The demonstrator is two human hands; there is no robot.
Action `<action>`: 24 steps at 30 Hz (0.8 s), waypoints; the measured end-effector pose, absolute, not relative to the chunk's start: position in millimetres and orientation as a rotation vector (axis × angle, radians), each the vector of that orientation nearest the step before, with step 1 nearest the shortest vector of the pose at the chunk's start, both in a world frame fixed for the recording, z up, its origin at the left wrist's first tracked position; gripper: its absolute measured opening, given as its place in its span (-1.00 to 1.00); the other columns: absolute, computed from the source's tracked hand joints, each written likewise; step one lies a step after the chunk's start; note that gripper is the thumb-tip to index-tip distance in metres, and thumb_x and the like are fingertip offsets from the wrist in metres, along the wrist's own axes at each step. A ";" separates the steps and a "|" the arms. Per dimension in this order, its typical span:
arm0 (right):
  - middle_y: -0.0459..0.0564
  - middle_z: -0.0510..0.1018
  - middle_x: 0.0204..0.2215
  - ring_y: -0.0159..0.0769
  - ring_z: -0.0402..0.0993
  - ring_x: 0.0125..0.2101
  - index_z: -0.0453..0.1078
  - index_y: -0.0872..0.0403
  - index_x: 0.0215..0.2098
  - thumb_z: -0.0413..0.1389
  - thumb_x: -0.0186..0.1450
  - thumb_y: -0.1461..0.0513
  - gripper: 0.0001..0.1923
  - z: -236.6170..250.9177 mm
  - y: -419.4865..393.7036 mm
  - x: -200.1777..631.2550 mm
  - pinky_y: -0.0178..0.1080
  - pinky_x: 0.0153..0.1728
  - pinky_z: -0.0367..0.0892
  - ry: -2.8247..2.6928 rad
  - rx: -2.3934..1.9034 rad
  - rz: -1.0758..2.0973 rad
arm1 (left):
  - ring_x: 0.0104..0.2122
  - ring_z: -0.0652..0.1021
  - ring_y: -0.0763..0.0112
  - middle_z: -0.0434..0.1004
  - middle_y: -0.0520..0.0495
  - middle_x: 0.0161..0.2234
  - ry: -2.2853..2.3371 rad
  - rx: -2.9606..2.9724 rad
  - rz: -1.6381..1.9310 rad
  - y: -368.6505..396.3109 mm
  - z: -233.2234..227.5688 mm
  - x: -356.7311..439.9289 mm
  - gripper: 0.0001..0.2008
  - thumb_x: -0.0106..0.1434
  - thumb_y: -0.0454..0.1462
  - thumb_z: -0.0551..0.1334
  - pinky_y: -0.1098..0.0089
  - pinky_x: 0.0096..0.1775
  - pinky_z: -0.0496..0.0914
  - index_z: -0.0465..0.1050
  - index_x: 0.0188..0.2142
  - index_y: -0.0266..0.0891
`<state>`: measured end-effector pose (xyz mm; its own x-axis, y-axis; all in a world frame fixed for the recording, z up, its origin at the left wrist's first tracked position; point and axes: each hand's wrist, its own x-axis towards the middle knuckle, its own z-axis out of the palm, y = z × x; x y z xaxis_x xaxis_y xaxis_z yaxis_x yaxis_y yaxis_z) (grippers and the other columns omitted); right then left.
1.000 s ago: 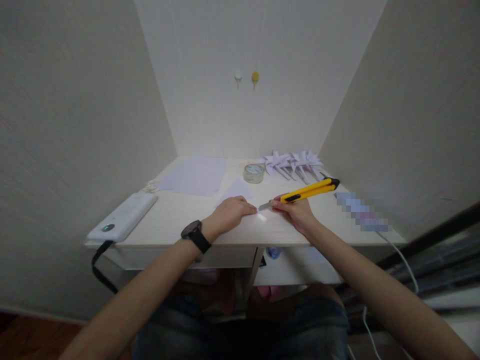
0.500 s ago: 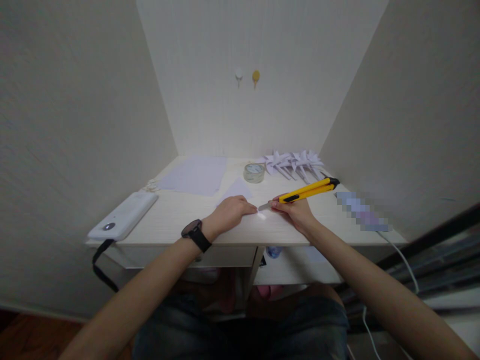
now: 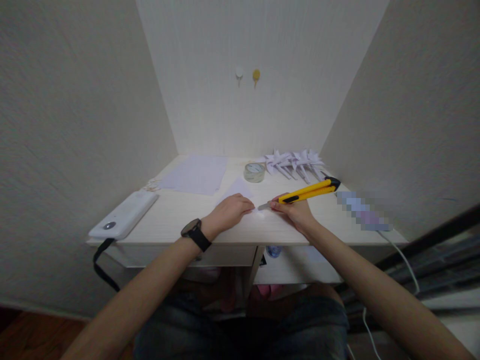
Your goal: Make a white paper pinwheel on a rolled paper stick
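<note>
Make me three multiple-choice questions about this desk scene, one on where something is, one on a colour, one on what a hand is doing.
1. Where is the tape roll?
A. just left of the folded paper pinwheels
B. on the white power bank
C. under the desk

2. What colour is the utility knife body?
A. red
B. yellow
C. green

3. What is the left hand doing?
A. holding the knife
B. hanging off the desk
C. pressing down on the small paper sheet

Answers: 1 A, it sits beside the pinwheels at the back. 2 B, yellow with black trim. 3 C, it lies flat on the sheet while the right hand grips the knife.
</note>
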<state>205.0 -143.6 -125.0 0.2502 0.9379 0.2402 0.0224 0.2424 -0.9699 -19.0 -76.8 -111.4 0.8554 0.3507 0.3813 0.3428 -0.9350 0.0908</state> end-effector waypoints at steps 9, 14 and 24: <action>-0.05 0.58 -0.50 -0.26 0.44 -0.42 0.57 0.05 -0.50 0.47 -0.14 0.14 -0.73 -127.9 -142.3 206.1 -0.21 -0.33 0.34 -1.171 -1.126 0.806 | -0.16 0.52 0.26 0.54 -0.16 -0.19 0.661 2.986 0.471 -69.9 -101.0 -16.2 -0.77 0.36 -0.30 0.15 0.34 -0.10 0.36 0.55 -0.09 -0.24; -0.06 0.59 -0.50 -0.26 0.44 -0.42 0.57 0.04 -0.50 0.45 -0.11 0.13 -0.75 -128.2 -141.9 205.8 -0.21 -0.34 0.34 -1.174 -1.155 0.781 | -0.26 0.55 0.29 0.61 -0.12 -0.24 0.818 2.867 0.209 -64.0 -82.6 -5.7 -0.74 0.26 -0.35 0.18 0.38 -0.23 0.35 0.51 -0.07 -0.26; -0.03 0.60 -0.48 -0.23 0.46 -0.40 0.57 0.06 -0.46 0.44 -0.10 0.10 -0.71 -130.6 -139.5 209.5 -0.21 -0.33 0.35 -1.209 -1.213 0.784 | -0.38 0.51 0.32 0.63 -0.17 -0.29 0.879 2.676 -0.396 -48.5 -51.0 30.3 -0.73 0.07 -0.33 0.18 0.38 -0.32 0.38 0.58 -0.25 -0.33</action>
